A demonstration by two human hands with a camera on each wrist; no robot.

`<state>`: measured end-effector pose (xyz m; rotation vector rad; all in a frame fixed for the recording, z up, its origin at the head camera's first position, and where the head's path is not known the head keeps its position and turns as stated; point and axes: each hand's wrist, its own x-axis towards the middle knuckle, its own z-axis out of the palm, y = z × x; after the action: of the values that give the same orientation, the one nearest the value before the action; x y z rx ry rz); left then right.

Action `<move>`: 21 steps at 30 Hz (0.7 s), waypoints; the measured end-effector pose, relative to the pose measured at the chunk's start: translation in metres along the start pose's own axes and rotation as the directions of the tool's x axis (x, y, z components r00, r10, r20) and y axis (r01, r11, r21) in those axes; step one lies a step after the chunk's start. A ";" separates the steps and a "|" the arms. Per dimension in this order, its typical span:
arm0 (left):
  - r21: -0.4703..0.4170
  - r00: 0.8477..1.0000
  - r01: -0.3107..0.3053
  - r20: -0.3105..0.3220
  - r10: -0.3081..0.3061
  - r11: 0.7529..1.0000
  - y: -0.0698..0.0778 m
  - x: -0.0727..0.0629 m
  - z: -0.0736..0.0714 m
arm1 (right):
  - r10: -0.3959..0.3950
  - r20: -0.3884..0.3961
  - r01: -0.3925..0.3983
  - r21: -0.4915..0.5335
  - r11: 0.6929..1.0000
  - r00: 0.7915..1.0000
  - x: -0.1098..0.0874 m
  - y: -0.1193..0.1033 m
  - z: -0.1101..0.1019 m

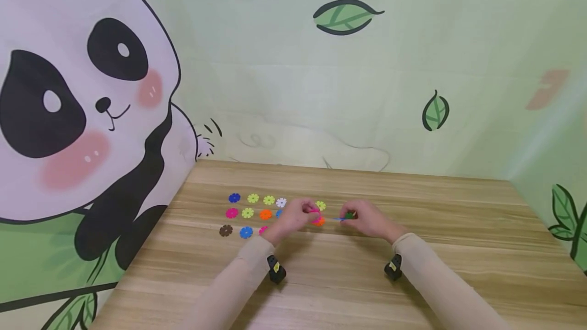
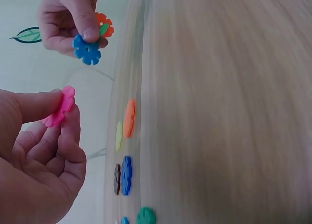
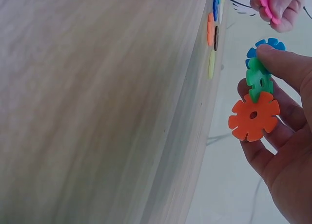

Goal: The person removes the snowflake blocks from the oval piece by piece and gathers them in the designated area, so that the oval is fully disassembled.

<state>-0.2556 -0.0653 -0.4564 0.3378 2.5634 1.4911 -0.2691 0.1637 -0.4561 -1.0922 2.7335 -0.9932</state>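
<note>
My left hand (image 1: 293, 218) pinches a pink flower-shaped plastic disc (image 2: 65, 106) between thumb and fingers, above the table. To its right, my right hand (image 1: 369, 219) holds several-slotted discs joined in a short chain: a blue disc (image 2: 87, 50), a green disc (image 3: 258, 78) and an orange disc (image 3: 254, 118). In the right wrist view the thumb presses where the blue and green discs meet, and the orange one sticks out at the near end. The pink disc is apart from the chain, with a small gap between the two hands.
Loose discs lie in rough rows on the wooden table (image 1: 321, 279), left of and behind my left hand, among them a brown disc (image 1: 225, 230) and a dark blue disc (image 1: 234, 197). My left forearm covers part of them. A printed cloth wall (image 1: 275, 90) stands behind.
</note>
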 end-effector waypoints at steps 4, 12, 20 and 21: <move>0.008 1.000 0.000 -0.002 0.000 1.000 -0.003 -0.001 -0.006 | 0.003 -0.004 -0.003 0.001 1.000 1.000 -0.001 0.003 0.000; -0.036 1.000 -0.024 0.018 0.024 0.999 -0.009 -0.005 -0.017 | -0.002 -0.013 0.002 0.001 1.000 1.000 -0.002 0.004 0.001; 0.013 0.999 -0.033 0.029 0.032 0.999 -0.014 -0.009 -0.027 | 0.008 -0.005 -0.008 -0.009 1.000 1.000 -0.004 0.005 0.001; 0.017 0.999 -0.031 0.031 0.031 0.999 -0.015 -0.010 -0.028 | 0.009 -0.005 -0.009 -0.013 1.000 1.000 -0.005 0.006 0.001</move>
<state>-0.2549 -0.0982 -0.4558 0.4014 2.5605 1.4625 -0.2689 0.1692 -0.4612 -1.0798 2.7502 -0.9802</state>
